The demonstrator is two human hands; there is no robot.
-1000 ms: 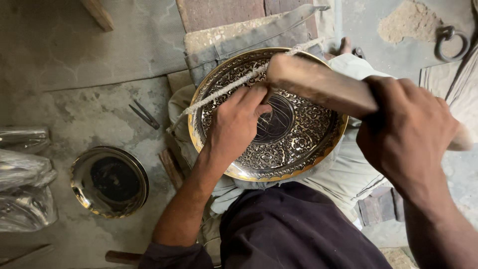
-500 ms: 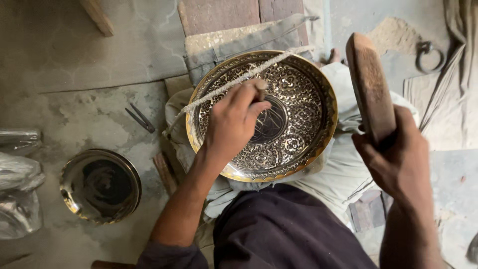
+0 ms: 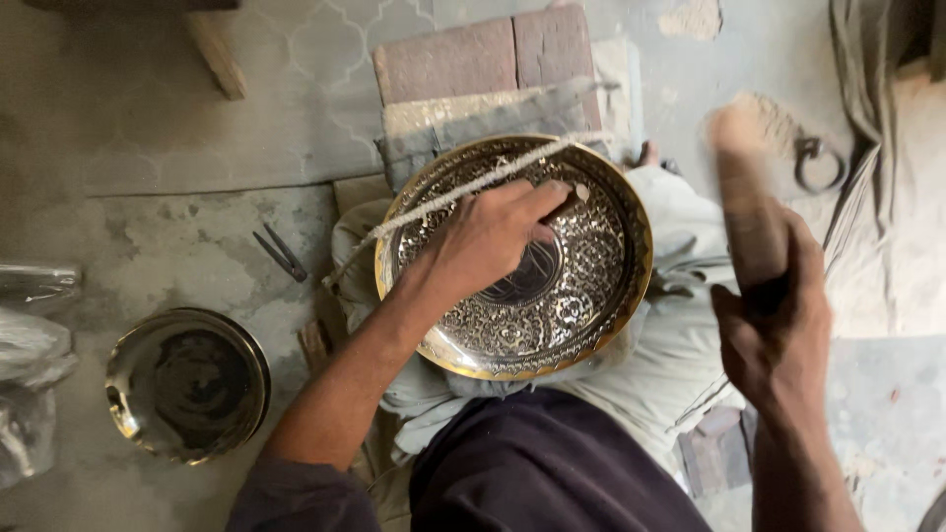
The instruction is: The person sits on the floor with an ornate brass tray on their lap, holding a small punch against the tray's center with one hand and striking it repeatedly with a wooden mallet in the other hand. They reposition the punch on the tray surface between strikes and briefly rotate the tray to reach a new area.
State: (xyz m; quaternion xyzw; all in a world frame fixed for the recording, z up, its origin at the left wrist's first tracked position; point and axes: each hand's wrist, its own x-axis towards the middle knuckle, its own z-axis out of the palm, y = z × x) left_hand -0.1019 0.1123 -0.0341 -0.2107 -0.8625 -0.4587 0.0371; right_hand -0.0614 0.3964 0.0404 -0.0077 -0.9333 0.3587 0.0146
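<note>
- An engraved brass plate [image 3: 552, 315] served as the landmark; it rested tilted on the person's lap, on pale cloth [image 3: 680, 345], above a dark garment.
- Left of the plate, on the stained concrete floor, sat a smaller round brass bowl [image 3: 187, 384] with a dark inside; farther left lay crumpled clear plastic wrapping [image 3: 30, 345], shiny and grey, with no label legible.
- Between the bowl and the plate, a little higher up, a pair of small metal pincers [image 3: 281, 253] lay on the floor.
- Beyond the plate's far rim lay two reddish bricks [image 3: 483, 54] side by side, with folded grey cloth just under them.
- Right of the plate, a dark metal ring [image 3: 818, 163] lay on the floor near a sandy patch.
- A pale twisted cord [image 3: 463, 192] crossed the plate's upper part, passing partly under the left hand.
- The plate looked round, with a gold-coloured scalloped rim and dense floral engraving, silvery in its well.
- The left hand [image 3: 488, 241] rested on the plate's centre, fingers pinched around a small punch [image 3: 570, 200].
- The right hand [image 3: 778, 335], right of the plate and clear of it, was clenched around a wooden mallet [image 3: 749, 217], which was motion-blurred.
</note>
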